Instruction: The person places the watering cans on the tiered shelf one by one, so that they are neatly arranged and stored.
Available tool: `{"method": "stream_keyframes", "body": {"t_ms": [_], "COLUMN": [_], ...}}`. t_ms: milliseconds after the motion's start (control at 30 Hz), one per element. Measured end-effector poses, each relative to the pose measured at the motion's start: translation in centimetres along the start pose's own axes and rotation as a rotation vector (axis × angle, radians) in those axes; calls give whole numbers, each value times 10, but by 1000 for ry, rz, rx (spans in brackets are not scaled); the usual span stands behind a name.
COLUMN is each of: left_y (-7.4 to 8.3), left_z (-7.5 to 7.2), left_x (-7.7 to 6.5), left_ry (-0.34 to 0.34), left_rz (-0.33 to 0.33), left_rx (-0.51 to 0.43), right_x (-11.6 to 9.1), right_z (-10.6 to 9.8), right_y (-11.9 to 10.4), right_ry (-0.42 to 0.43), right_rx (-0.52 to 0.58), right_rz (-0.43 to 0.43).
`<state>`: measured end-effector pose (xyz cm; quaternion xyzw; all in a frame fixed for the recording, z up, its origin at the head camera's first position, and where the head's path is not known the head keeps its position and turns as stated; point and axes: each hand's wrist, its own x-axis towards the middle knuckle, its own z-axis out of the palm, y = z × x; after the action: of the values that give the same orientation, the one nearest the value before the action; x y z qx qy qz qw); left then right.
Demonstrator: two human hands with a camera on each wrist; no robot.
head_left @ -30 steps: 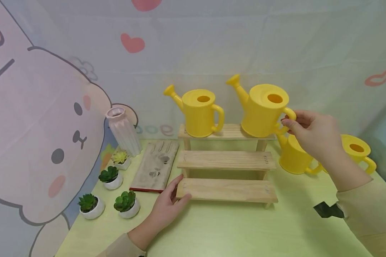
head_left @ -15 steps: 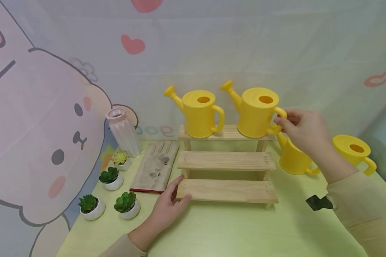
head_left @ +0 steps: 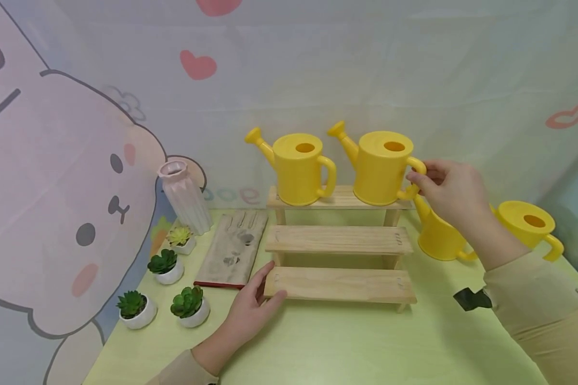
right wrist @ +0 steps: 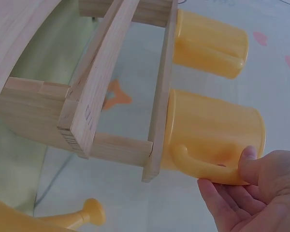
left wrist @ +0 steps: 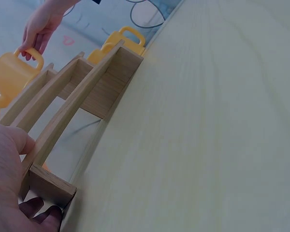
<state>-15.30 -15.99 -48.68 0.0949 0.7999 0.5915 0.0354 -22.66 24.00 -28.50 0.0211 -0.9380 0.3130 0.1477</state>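
Note:
A yellow watering can (head_left: pixel 382 168) stands upright on the right part of the top board of a three-step wooden stand (head_left: pixel 339 239). My right hand (head_left: pixel 455 192) pinches its handle between thumb and fingers, also plain in the right wrist view, where the can's base (right wrist: pixel 169 130) meets the board. To its left on the same board is a second yellow watering can (head_left: pixel 297 171), spout pointing left. My left hand (head_left: pixel 250 310) grips the left end of the lowest step; in the left wrist view the thumb (left wrist: pixel 21 140) lies over the board and fingers curl round the leg.
Two more yellow watering cans, one nearer (head_left: pixel 438 235) and one farther right (head_left: pixel 527 227), stand on the table (head_left: pixel 347 347) right of the stand. Left are a grey glove (head_left: pixel 233 248), a pale vase (head_left: pixel 185 198) and several potted succulents (head_left: pixel 190 307). A printed cloth (head_left: pixel 366 64) hangs behind.
My right hand has moved left and slightly down with the watering can, which now stands level on the top board, nearer the other can. The left hand has stayed in place.

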Motion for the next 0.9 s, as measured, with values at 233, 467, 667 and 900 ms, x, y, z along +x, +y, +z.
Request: {"method": "stream_keyframes", "body": {"t_ms": [233,467,667,900], "left_y": [0,0,1,3], "left_z": [0,-1,0,0], "left_x": [0,0,-1,-2], "left_ry": [5,2,8,1], "left_rz": [13,9,1,1], "left_rx": [16,14,19,17], "right_x": [-1,0,-3,-16], "right_z": [2,3,4,1], "right_y": [0,1,4,28], "right_ry": [23,33,36,61], "right_rx": [9,1,36,122], "right_rz": [-14,-19,-17,23]}}
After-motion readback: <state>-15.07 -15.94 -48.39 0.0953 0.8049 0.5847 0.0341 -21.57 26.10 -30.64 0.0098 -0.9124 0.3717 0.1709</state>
